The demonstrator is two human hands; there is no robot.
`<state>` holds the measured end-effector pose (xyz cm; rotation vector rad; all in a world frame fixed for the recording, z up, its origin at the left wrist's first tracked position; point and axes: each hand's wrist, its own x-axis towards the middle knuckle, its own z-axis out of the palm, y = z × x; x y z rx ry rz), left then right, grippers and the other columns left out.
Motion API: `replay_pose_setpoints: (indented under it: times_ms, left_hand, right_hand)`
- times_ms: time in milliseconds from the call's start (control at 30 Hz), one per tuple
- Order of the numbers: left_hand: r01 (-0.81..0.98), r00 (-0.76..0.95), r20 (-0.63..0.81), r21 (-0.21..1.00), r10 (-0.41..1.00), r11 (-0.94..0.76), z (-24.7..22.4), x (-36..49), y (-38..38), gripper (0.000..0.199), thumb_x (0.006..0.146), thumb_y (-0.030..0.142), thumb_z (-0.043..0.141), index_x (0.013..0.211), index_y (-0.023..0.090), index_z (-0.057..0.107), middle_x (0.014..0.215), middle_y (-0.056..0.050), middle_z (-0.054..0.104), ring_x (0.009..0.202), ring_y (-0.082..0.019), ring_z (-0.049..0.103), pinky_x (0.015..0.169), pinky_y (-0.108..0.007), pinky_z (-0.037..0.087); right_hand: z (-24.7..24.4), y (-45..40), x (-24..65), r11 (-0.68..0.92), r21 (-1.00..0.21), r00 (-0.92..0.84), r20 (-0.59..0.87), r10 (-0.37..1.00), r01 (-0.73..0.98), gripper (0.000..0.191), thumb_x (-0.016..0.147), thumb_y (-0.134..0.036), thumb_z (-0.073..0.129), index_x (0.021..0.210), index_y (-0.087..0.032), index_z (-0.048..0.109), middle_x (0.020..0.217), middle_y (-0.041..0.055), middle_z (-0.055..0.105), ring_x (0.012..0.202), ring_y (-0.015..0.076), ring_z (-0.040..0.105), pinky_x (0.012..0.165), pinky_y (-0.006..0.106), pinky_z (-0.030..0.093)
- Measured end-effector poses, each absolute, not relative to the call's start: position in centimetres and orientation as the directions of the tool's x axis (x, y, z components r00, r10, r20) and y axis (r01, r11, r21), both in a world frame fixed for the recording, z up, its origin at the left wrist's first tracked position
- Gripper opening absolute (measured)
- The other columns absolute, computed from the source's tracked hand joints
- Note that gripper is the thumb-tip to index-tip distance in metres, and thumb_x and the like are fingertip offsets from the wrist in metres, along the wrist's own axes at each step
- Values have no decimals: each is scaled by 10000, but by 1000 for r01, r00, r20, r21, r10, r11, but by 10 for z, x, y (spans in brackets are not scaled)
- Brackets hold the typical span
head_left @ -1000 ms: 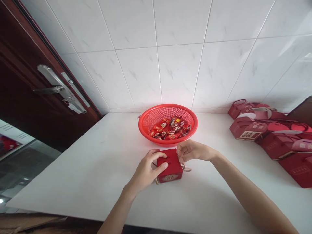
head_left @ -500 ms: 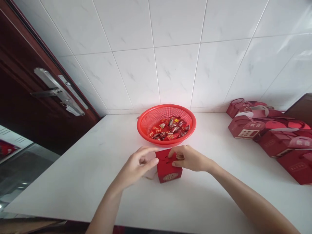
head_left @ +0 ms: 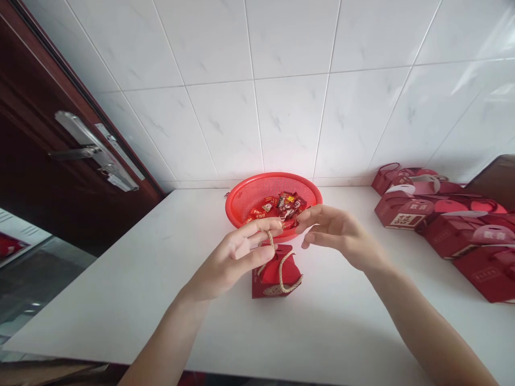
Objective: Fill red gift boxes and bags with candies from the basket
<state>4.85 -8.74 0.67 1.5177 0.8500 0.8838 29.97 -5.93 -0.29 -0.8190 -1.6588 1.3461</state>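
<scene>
A small red gift box [head_left: 258, 288] with a pale oval print on its front stands upright on the white tabletop. Twisted beige rope handles [head_left: 281, 274] loop from it, one drooping over the front. My left hand [head_left: 229, 256] is at the box's upper left, thumb and fingers pinching a length of rope above the lid. To the right of the box, my right hand [head_left: 341, 236] is raised with its fingers apart and nothing in them. Its fingertips overlap the rim of a red plastic basket [head_left: 237, 206] in the view, hiding some of the wrapped candies [head_left: 290, 202] inside.
Several red gift boxes [head_left: 406, 212] with handles crowd the right side of the white table [head_left: 132, 289]. A white tiled wall [head_left: 289, 118] rises behind the basket. At the left stands a dark wooden door [head_left: 36, 128] with a metal handle [head_left: 94, 150].
Both hands have left the box's top panel. The left one has taken the rope, now raised above the box; the right one has moved up and right. A rope loop now hangs over the front.
</scene>
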Motion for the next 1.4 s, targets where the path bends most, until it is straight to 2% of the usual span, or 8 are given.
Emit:
replay_pose_setpoints:
  times_ms: [267,433,533,700,867,1167,1267,1400]
  left_hand:
    - [88,446,38,992,894,-86,-2,61,-80,475,885,428,711,1322,265,620,1491,-98,527,1411,-356,448,1110,-488,459]
    - [83,416,33,994,909,-74,-7,55,-80,455,882,440,711,1299,274,638,1473,-98,546,1395,-376,469,1084,-496,483]
    - [111,416,14,992,909,-66,-10,52,-80,461,883,452,705,1300,267,639,1480,-103,545,1423,-371,437,1100,-496,470]
    - [116,412,5,992,911,-58,-12,51,-81,459,882,461,702,1296,274,637,1474,-93,557,1436,-355,425,1122,-495,451]
    - [120,409,-12,992,913,-40,-13,51,-82,469,887,472,694,1307,272,628,1454,-94,576,1436,-342,429,1134,-492,435]
    - [121,363,-23,992,931,-23,-14,45,-84,478,876,495,699,1300,284,638,1509,-86,522,1461,-350,387,1138,-481,428]
    - [115,368,-18,993,930,-26,-15,43,-84,483,879,498,696,1305,280,635,1509,-95,519,1462,-355,382,1150,-488,406]
    - [65,409,3,997,913,-33,-16,40,-84,493,885,497,692,1320,277,621,1535,-94,489,1473,-355,357,1165,-511,378]
  right_hand:
    - [-20,-73,279,404,-739,-621,-25,784,540,208,767,-329,793,815,-196,641,732,-22,643,633,123,544,592,252,392]
    - [-33,-81,253,628,-478,-702,31,711,615,140,806,-166,713,729,-172,597,776,1,621,636,110,471,650,274,323]
    - [-32,-79,255,624,-510,-694,70,717,593,172,832,-76,614,692,-171,578,767,1,615,624,101,469,627,262,319]
    - [-37,-81,253,673,-420,-725,52,687,608,306,724,-379,848,797,-174,633,853,26,649,722,154,550,688,292,357]
    - [-43,-84,243,707,-291,-717,91,691,644,100,872,-172,672,780,-167,633,838,39,657,728,147,556,686,296,337]
    - [-53,-81,244,742,-351,-731,193,655,572,128,867,-113,623,763,-171,576,832,44,664,737,153,560,723,316,369]
    - [-48,-78,252,661,-609,-687,247,683,438,172,814,-62,594,716,-188,530,769,14,653,683,134,555,711,305,415]
    - [-34,-67,264,256,-964,-562,176,808,67,105,841,-181,622,812,-209,525,746,3,680,704,151,632,680,298,490]
